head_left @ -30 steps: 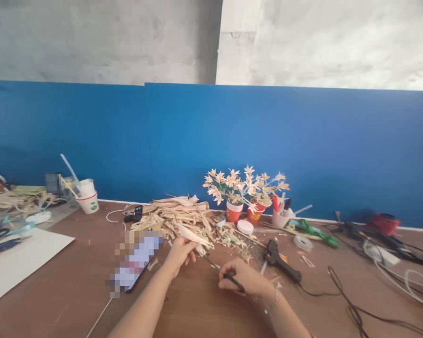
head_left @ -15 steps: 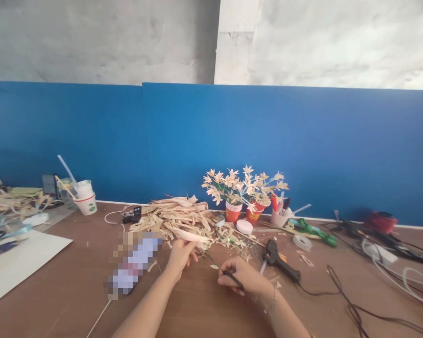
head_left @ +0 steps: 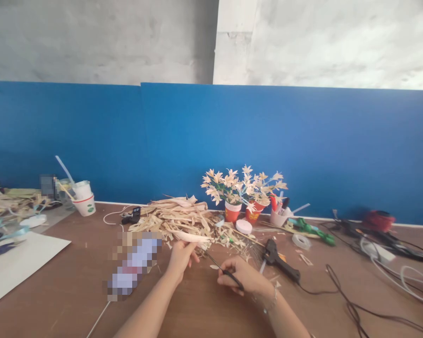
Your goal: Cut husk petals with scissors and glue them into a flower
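1. At the far left, a white sheet lies flat on the brown table.
2. Behind it, near the blue panel, stands a white cup with a red rim, sticks leaning out of it.
3. Next comes a phone, its screen blurred out, lying aslant beside my left forearm.
4. A loose pile of pale husks spreads just beyond my hands.
5. My left hand pinches one pale strip between thumb and fingers; the strip points rightward, in front of the pile.
6. My right hand is closed around the black handle of a pair of scissors. The blades point up and left toward the strip; I can't tell whether they touch it or stand apart.
7. Past the pile, two red cups hold pale flowers, with a round white lid in front.
8. Right of my right hand lies a black glue gun, its cord running off rightward.
9. Farther right are a tape roll and tangled cables.
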A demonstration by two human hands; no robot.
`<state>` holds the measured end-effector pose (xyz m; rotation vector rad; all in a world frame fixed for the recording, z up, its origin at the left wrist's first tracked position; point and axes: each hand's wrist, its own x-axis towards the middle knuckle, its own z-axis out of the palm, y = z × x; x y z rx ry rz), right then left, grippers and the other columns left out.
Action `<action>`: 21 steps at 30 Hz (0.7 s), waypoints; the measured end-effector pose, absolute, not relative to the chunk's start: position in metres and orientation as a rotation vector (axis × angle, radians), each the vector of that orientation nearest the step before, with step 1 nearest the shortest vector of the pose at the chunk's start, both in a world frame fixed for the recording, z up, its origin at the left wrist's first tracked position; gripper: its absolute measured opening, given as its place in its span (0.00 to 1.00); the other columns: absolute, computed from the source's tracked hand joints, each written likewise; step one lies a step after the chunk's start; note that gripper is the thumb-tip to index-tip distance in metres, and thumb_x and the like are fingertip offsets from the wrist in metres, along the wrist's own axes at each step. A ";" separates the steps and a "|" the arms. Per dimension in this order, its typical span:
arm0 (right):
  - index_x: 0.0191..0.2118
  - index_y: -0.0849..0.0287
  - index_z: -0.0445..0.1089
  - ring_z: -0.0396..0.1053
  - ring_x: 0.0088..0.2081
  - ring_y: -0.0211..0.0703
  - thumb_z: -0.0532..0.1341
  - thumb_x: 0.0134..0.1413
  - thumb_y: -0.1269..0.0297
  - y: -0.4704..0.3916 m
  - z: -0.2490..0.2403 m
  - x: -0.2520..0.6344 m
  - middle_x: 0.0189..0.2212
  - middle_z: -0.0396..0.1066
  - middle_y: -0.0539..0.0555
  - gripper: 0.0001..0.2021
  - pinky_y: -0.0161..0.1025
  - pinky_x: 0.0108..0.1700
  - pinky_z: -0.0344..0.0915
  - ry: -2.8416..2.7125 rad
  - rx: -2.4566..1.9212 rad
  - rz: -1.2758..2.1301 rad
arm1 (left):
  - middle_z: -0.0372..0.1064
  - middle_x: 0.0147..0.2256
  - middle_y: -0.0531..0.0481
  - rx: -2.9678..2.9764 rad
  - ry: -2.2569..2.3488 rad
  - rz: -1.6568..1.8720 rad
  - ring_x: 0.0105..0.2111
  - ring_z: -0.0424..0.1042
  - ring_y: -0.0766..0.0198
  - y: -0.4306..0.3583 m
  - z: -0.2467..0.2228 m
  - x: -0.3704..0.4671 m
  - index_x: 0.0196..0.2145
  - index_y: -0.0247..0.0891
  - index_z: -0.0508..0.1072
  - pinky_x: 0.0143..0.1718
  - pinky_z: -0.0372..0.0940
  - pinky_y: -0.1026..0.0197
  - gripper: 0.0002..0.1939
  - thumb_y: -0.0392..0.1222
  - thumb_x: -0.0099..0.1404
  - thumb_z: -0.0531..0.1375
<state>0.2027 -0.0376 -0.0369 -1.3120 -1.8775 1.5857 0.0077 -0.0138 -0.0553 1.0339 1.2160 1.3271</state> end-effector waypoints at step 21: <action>0.25 0.63 0.67 0.53 0.10 0.27 0.64 0.40 0.57 -0.035 -0.049 0.199 0.10 0.60 0.42 0.12 0.25 0.10 0.45 -1.778 -1.296 1.596 | 0.70 0.17 0.49 0.915 1.207 1.385 0.12 0.63 0.71 -0.020 -0.055 0.016 0.27 0.29 0.73 0.10 0.48 0.71 0.15 0.48 0.50 0.60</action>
